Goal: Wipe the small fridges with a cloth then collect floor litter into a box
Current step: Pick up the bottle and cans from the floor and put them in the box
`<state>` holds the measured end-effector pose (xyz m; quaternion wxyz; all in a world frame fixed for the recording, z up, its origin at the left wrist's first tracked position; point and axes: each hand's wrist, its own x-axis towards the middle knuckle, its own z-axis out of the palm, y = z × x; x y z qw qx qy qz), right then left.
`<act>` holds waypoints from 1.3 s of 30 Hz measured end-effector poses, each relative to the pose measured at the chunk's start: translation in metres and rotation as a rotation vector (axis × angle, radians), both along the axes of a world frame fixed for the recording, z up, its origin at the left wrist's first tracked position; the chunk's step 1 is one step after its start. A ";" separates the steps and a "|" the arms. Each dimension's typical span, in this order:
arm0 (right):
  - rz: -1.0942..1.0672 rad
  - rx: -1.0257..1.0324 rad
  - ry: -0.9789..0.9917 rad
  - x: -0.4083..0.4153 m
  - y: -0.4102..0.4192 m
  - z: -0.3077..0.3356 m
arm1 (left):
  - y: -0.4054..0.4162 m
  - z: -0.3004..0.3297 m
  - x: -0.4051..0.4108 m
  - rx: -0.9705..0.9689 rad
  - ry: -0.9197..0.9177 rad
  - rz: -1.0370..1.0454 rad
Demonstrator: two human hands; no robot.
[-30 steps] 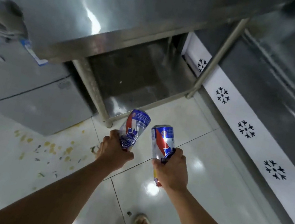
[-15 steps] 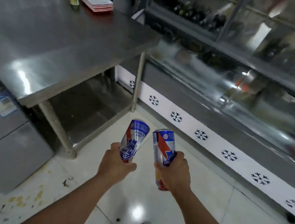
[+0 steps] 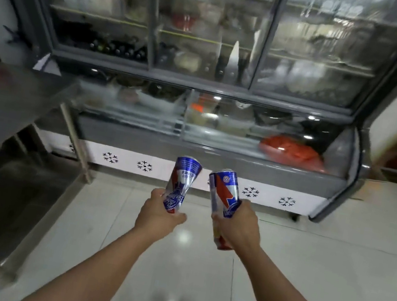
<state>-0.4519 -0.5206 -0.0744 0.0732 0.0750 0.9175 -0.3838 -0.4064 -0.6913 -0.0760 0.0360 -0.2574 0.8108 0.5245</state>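
I hold two drink cans out in front of me above the white tiled floor. My left hand grips a dented blue, red and silver can near its lower end, tilted to the right. My right hand grips a second blue, red and silver can around its lower half, tilted to the left. The tops of the two cans are close together but apart. No box and no cloth are in view.
A glass-fronted display fridge with snowflake trim along its base stands straight ahead. A steel table with a lower shelf is at the left, with a red-edged stack at its back corner. A dark doorway opens at the far right.
The view has swung up and to the right, from the floor under the steel table to the display fridge. Both hands keep their cans, held in the same way.
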 end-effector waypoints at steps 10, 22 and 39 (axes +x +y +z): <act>-0.234 0.023 0.035 -0.022 0.261 0.028 | 0.248 0.018 -0.061 0.058 0.035 -0.220; -0.570 0.023 -0.008 -0.075 0.490 0.024 | 0.481 0.018 -0.160 0.076 0.002 -0.522; -0.812 0.029 -0.033 -0.240 0.711 0.036 | 0.715 0.022 -0.381 0.064 0.018 -0.746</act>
